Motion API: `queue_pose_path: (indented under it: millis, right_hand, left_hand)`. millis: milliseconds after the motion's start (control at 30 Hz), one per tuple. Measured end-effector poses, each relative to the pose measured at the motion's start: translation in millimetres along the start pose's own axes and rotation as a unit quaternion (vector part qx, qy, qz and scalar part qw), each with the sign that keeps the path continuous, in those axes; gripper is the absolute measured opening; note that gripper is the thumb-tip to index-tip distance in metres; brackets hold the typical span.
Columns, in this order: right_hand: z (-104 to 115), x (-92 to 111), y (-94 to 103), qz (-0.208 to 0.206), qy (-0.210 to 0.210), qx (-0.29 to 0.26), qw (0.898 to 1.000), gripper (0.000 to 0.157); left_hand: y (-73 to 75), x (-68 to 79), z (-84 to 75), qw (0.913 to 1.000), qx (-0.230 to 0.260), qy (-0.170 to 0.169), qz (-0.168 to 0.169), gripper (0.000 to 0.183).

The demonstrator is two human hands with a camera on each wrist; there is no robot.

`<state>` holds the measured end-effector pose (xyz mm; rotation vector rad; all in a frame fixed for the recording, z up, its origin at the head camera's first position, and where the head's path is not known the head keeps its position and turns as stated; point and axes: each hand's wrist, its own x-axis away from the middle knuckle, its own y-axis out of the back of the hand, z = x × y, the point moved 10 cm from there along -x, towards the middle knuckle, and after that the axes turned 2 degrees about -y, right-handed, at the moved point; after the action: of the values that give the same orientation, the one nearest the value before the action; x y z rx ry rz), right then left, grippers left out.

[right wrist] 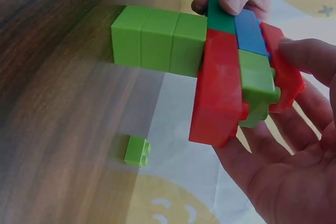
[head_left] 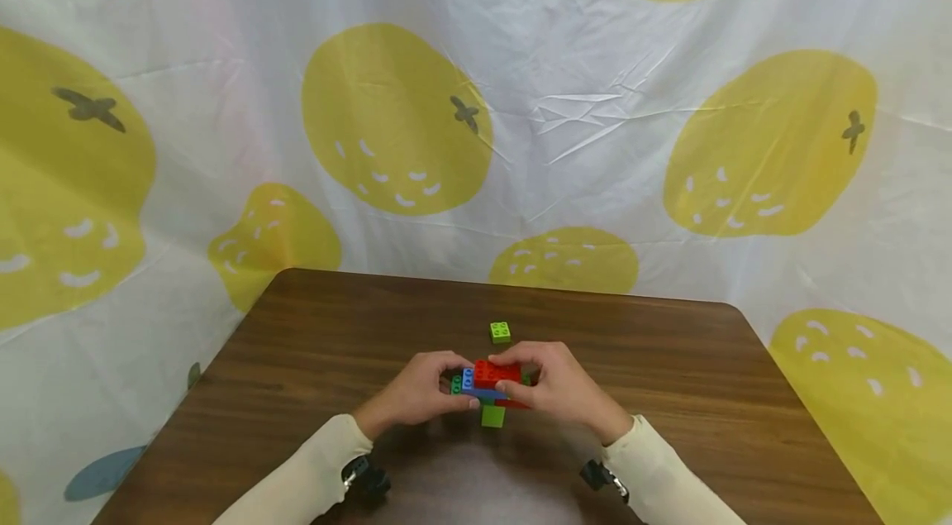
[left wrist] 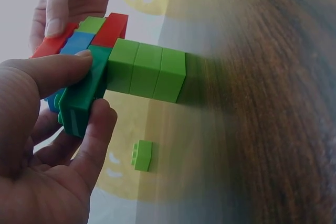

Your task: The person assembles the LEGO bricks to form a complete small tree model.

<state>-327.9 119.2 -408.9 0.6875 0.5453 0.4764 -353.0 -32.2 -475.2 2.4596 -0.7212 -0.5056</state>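
Note:
A toy brick build stands on the table between both hands. Its base is a column of lime green bricks (right wrist: pixel 157 40). Above that, a dark green brick (left wrist: pixel 89 90) and a red brick (right wrist: pixel 218 85) lie end to end. A blue brick (right wrist: pixel 251 31) and another lime brick (right wrist: pixel 256 72) form the layer over them. My left hand (head_left: pixel 424 388) grips the dark green end between thumb and fingers. With my right hand (head_left: pixel 554 384) I hold the top red brick (head_left: pixel 494 374) over the blue and lime layer, where studs show along the seam.
A loose lime brick (head_left: pixel 500 332) lies on the brown wooden table (head_left: pixel 357 318) beyond the build. Behind the table's far edge hangs a white curtain (head_left: pixel 565 136) printed with yellow fruit.

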Motion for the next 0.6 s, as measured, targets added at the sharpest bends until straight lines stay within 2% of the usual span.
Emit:
queue_pose_path:
  millis: [200, 333, 600]
  right_hand:
    - [4.4, 0.3, 0.0, -0.011, 0.029, 0.025, 0.999, 0.031]
    - [5.3, -0.8, -1.3, -0.003, 0.039, 0.045, 0.998, 0.030]
    - [1.8, -4.8, -3.9, 0.030, -0.002, 0.088, 0.996, 0.026]
  left_hand:
    - [0.9, 0.2, -3.4, 0.9999, -0.013, -0.002, -0.003, 0.041]
    - [1.1, -0.9, -4.6, 0.9996, -0.028, -0.004, -0.005, 0.040]
    - [1.4, -1.6, -6.8, 0.9995, -0.031, -0.005, -0.006, 0.039]
